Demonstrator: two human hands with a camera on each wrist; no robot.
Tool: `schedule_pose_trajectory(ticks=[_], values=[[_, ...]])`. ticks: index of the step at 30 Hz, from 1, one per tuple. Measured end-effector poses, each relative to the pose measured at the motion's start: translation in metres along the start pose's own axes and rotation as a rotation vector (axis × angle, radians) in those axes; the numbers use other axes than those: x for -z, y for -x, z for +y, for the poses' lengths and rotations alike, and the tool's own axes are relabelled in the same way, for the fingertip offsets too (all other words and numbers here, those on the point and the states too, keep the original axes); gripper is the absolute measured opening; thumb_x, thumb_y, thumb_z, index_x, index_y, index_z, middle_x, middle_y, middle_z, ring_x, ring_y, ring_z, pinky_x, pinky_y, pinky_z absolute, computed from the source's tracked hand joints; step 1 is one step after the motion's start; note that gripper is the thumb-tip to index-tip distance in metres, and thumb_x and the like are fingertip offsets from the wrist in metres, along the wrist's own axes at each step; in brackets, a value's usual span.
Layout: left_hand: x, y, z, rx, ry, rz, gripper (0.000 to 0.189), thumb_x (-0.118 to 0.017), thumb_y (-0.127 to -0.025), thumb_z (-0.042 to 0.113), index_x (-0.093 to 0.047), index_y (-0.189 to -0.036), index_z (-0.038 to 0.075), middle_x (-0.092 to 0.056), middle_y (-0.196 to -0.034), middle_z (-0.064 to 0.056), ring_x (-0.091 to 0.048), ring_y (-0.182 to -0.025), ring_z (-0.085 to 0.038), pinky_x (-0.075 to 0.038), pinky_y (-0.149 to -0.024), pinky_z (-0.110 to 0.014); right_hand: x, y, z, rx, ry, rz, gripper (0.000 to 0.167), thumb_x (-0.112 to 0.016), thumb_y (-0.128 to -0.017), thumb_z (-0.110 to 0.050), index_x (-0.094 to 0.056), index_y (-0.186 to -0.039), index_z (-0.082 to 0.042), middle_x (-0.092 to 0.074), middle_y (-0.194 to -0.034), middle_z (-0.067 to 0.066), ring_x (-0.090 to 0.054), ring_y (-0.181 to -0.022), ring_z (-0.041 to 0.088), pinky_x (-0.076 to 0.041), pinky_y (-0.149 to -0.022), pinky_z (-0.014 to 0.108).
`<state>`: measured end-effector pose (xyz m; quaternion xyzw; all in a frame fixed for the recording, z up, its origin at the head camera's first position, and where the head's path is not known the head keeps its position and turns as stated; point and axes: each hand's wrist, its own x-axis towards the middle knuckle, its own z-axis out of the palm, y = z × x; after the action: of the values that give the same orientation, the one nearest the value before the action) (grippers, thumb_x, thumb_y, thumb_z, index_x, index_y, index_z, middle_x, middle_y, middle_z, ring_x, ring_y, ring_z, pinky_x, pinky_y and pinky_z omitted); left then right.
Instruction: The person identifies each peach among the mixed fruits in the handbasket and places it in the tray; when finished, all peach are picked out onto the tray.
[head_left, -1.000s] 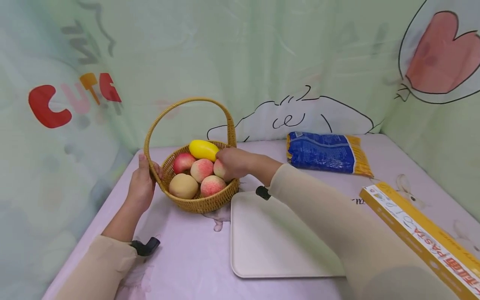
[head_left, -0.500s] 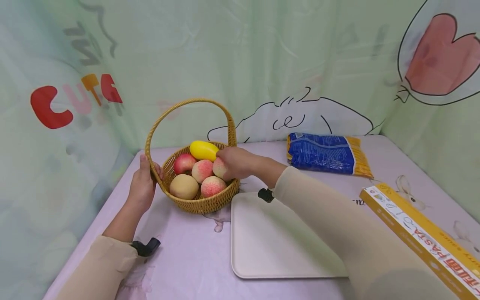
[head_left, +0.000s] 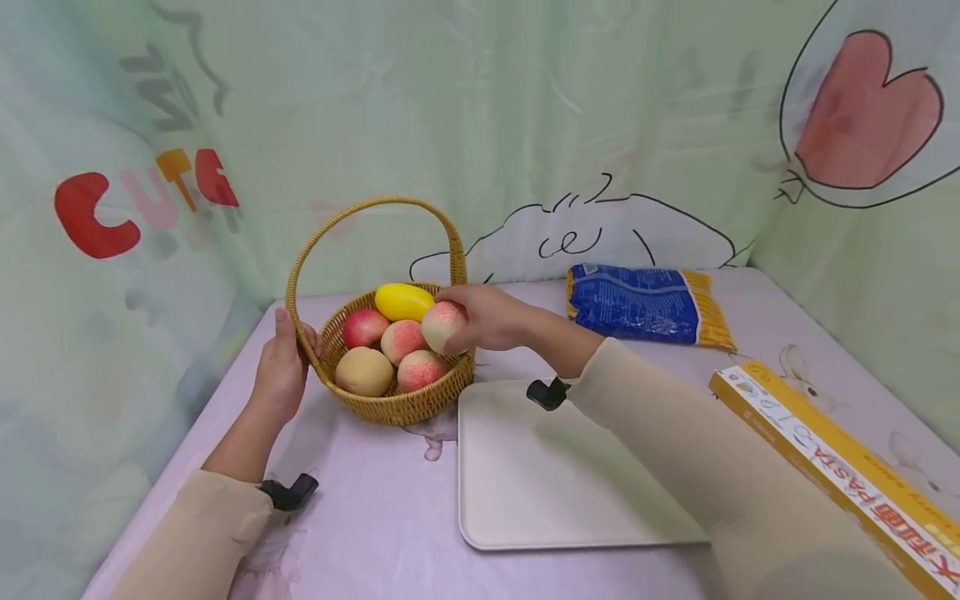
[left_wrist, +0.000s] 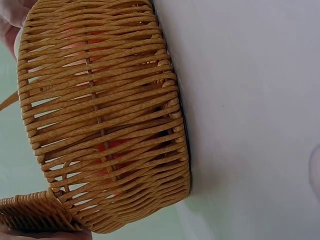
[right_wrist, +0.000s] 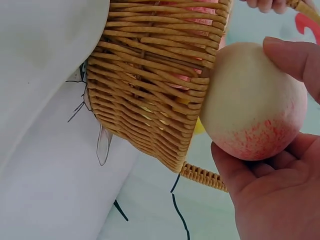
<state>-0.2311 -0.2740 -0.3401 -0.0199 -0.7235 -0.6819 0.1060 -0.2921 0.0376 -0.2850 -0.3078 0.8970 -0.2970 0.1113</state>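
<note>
At far left, gripping the handle's foot, at nine o'clock on the wicker basket [head_left: 405, 410], with the left hand [head_left: 283, 367], thumb and fingers clamped round it from opposite sides. Standing on the lilac cloth [head_left: 375, 517] and carrying a tan fruit [head_left: 363, 372] at eight o'clock, a red fruit [head_left: 365, 327] at ten, a speckled peach [head_left: 402, 342] near the centre, a yellow fruit [head_left: 403, 302] at twelve and a lower peach [head_left: 422, 370] at five. Pinching a pale, pink-flushed peach [head_left: 442, 327] at two o'clock by the rim, in the right hand [head_left: 495, 318], with thumb and fingers clamped on opposite sides; hard to tell whether touching the wicker. Reaching with the right sleeve [head_left: 675, 450] over a pale tray [head_left: 570, 492], at four o'clock from the basket. Farther right, past a blue-and-yellow bag [head_left: 630, 304] between two and three o'clock, to a long yellow box [head_left: 832, 467] marked PASTA between three and four.
</note>
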Motion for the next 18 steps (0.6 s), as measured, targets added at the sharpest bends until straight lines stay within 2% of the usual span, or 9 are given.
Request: schedule_pose_trajectory(ticks=[5,12,18], values=[[-0.001,0.001,-0.001,0.0,0.003,-0.007,0.061,-0.029,-0.106,0.063,-0.048,-0.087,0.009,-0.05,-0.077,0.004,-0.047,-0.082,-0.015,-0.039,-0.082,-0.025,0.003,0.015,0.0,-0.002,-0.073,0.031,0.064,-0.082,-0.086,-0.025,-0.056,-0.143,-0.016,-0.064,-0.127,0.006,-0.062,-0.107,0.026,-0.057,-0.089,0.036],[0.0,0.001,-0.001,-0.008,0.005,-0.011,0.061,-0.028,-0.106,0.063,-0.047,-0.087,0.008,-0.05,-0.078,0.003,-0.047,-0.082,-0.016,-0.039,-0.082,-0.026,0.008,0.033,-0.003,-0.008,-0.21,0.054,0.069,-0.084,-0.085,-0.024,-0.054,-0.147,-0.017,-0.063,-0.13,0.005,-0.061,-0.11,0.026,-0.057,-0.089,0.036],[0.0,0.001,0.0,-0.014,0.035,-0.003,0.06,-0.031,-0.106,0.063,-0.05,-0.084,0.01,-0.05,-0.076,0.004,-0.047,-0.081,-0.015,-0.041,-0.081,-0.024,0.006,0.049,-0.003,0.01,-0.263,0.055,0.056,-0.086,-0.084,-0.023,-0.063,-0.134,-0.017,-0.067,-0.123,0.004,-0.062,-0.106,0.025,-0.057,-0.087,0.036]])
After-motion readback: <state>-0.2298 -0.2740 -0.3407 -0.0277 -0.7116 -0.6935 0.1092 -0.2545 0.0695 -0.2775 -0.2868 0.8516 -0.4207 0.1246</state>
